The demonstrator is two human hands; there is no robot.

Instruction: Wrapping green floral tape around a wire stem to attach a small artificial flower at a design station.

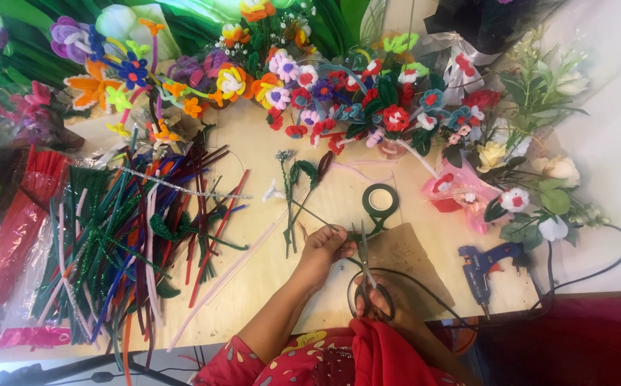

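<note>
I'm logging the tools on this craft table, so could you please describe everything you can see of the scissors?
The scissors have dark loop handles and slim, metal-looking blades that point up the table, away from the person. The right hand grips the handles near the table's near edge. The blade tips sit beside the left hand, which pinches a thin green stem. The blades look nearly shut. They lie over a brown paper sheet and a black cable.

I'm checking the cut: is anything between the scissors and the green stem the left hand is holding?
Nothing visible. The scissors, in the right hand, have their blades right beside the left hand, which pinches the stem. Only bare table surrounds them.
</note>
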